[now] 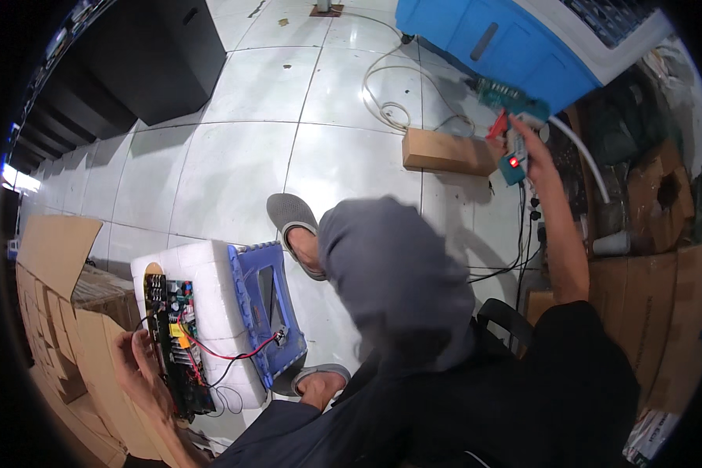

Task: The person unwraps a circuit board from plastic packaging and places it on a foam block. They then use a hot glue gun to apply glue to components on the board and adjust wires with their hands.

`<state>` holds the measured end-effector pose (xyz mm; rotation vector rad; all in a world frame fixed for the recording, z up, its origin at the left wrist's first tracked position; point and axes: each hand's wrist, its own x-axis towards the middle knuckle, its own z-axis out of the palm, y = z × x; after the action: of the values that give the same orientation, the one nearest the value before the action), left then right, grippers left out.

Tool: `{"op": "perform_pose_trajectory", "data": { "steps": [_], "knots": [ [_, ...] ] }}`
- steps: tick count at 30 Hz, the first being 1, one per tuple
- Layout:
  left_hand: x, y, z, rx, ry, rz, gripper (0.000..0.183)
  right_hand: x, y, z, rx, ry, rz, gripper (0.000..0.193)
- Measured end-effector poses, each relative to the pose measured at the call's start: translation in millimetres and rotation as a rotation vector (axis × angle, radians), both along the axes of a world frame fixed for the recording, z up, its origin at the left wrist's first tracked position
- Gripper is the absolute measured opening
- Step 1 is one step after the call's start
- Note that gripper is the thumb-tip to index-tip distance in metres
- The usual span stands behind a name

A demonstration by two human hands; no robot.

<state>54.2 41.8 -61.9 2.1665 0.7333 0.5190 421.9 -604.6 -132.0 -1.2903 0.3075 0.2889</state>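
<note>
My right hand point(540, 156), stretched out to the far right, is closed round the handle of a teal glue gun point(529, 108) with a red trigger and a lit red lamp. A white glue stick point(581, 144) sticks out of its back end. At the lower left, my left hand point(144, 370) rests against the outer edge of a circuit board point(181, 312), fingers apart. That board carries many components, a yellow part, and red and black wires point(226, 356) leading to a small connector point(279, 336). It lies on a white foam block point(220, 273).
A blue folding stool point(290, 343) adjoins the foam block. Open cardboard boxes point(58, 242) stand at the left, more cartons point(647, 312) at the right. Beyond the glue gun are a long cardboard box point(444, 150), a blue bin point(491, 47) and a pale cable point(370, 86) on the tiled floor.
</note>
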Motion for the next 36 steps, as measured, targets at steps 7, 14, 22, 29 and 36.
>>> {"op": "perform_pose_trajectory", "data": {
  "steps": [7,14,22,29,36],
  "knots": [
    [9.7,-14.6,25.6,0.043,0.159,-0.002,0.025,8.6,-39.1,-146.8,-0.103,0.256,0.118,0.045],
    [-1.6,-9.2,28.0,-0.061,0.207,0.041,0.018,82.4,-44.3,-204.0,-0.403,0.095,0.357,0.055],
    [12.2,-24.6,52.6,0.038,0.232,0.01,0.017,69.8,0.7,-175.5,-0.618,0.285,0.301,0.045],
    [3.5,-31.2,52.3,0.112,0.276,-0.14,0.016,96.5,-7.1,-135.0,-1.492,0.235,0.957,0.05],
    [2.8,-31.3,40.1,0.15,0.227,-0.158,0.017,119.7,32.4,-101.7,-1.816,-0.212,0.716,0.038]
  ]
}}
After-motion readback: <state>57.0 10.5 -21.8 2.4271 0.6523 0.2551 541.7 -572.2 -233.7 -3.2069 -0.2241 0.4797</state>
